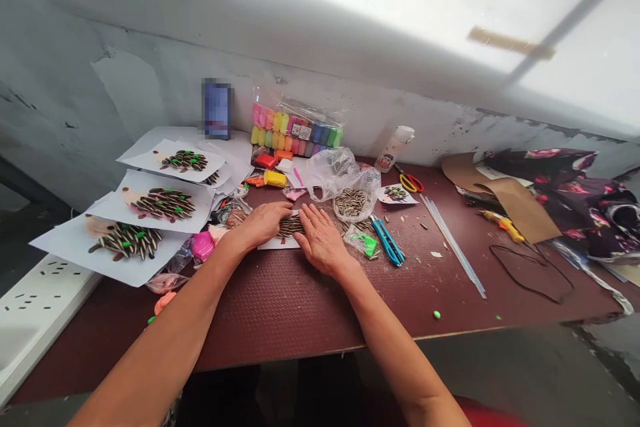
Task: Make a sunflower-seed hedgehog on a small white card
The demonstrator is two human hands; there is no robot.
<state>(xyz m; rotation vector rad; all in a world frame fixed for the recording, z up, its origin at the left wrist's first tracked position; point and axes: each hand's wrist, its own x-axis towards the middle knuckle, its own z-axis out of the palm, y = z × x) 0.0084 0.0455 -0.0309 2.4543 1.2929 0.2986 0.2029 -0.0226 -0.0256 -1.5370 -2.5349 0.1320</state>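
Note:
A small white sheet [280, 244] with rows of striped seeds [289, 227] lies on the dark red table, under both hands. My right hand [323, 240] rests flat over the sheet's right part, fingers stretched out and pointing away from me. At the sheet's upper left is my left hand [267, 221], its fingers bent together and the tips touching the sheet's edge; whether they hold anything is hidden. Just right of my right hand sits a clear plastic bag [350, 203] full of loose seeds. A bright green clay lump [370, 245] in plastic is near it.
Hedgehog-like seed pictures on paper [165, 203] overlap at the left, by a white power strip [40, 307]. Behind lie packed coloured clay [297, 133] and a bottle [394, 149]. Rightward are a blue cutter [387, 241], scissors [411, 182], clear sticks [455, 247] and a glue gun [505, 225].

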